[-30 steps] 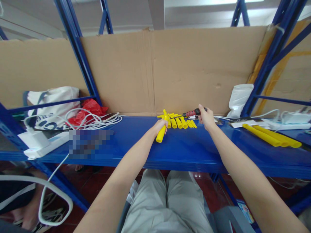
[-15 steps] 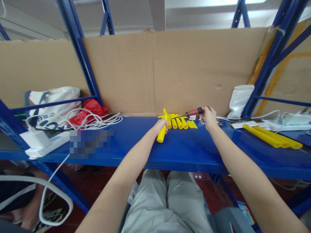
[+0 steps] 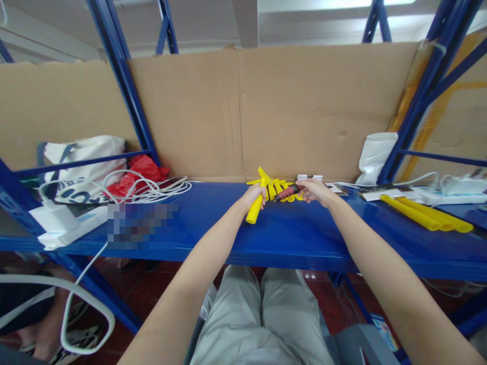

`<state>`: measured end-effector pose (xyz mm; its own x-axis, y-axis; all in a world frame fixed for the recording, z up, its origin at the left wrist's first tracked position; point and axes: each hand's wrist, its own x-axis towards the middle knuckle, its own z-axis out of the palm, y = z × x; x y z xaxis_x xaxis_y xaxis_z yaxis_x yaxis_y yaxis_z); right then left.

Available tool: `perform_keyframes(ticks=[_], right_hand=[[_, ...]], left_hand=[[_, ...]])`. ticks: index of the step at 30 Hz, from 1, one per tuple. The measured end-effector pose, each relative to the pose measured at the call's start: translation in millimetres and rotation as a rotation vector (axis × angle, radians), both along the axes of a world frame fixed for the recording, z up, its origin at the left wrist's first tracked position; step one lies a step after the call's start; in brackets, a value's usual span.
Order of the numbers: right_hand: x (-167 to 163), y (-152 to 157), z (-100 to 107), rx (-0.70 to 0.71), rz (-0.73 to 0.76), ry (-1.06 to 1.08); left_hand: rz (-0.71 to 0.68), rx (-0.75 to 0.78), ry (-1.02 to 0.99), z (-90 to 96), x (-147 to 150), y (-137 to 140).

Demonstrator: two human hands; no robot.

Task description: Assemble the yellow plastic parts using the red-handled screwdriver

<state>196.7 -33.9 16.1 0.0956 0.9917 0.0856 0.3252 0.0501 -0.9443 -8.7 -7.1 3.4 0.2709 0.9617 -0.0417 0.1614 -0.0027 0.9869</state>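
Observation:
My left hand [image 3: 256, 195] is closed around a yellow tubular piece [image 3: 253, 213] that widens at the near end and has a forked far end. My right hand [image 3: 314, 191] grips a screwdriver [image 3: 287, 192] by its red and black handle. The tool points left and down, its tip side close to the yellow piece; whether they touch I cannot make out. Behind the screwdriver, several yellow parts [image 3: 280, 184] lie in a row on the blue shelf [image 3: 213, 218], partly covered by the tool and my right hand.
Three long yellow tubes [image 3: 426, 215] lie at right, near a power strip [image 3: 456, 195]. A white pouch [image 3: 376, 158] leans against the post. Coiled white cable [image 3: 167, 192], a red bag [image 3: 140, 175] and a cloth bag [image 3: 83, 167] fill the left. Cardboard [image 3: 304, 111] stands behind.
My right hand has moved left and toward me with the screwdriver, whose handle is now nearer the held yellow piece. My left hand has barely moved.

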Motion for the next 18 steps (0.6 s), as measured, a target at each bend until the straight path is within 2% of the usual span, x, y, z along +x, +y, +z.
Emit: perform_keyframes(ticks=[3,6,8,13,15,18], right_hand=[[1,1,-10,-0.104,0.248,-0.175],[0,7,-21,-0.07,0.37,-0.277],[-2,13,-27,0.03,0.35,-0.346],[-7,22,-25,0.442,0.092,-0.432],[-9,21,-23,0.515,0.054,-0.41],[-13,20,-22,0.549,0.057,-0.391]], left_hand=[[-0.1,0.01,0.022,-0.3,0,-2],[-0.168,0.009,0.054,-1.6,1,-3],[-0.22,0.022,0.049,-2.7,2,-3],[-0.302,-0.005,0.059,-4.2,5,-2],[-0.313,-0.011,0.062,-3.9,7,-3],[-0.338,-0.011,0.081,-2.5,9,-7]])
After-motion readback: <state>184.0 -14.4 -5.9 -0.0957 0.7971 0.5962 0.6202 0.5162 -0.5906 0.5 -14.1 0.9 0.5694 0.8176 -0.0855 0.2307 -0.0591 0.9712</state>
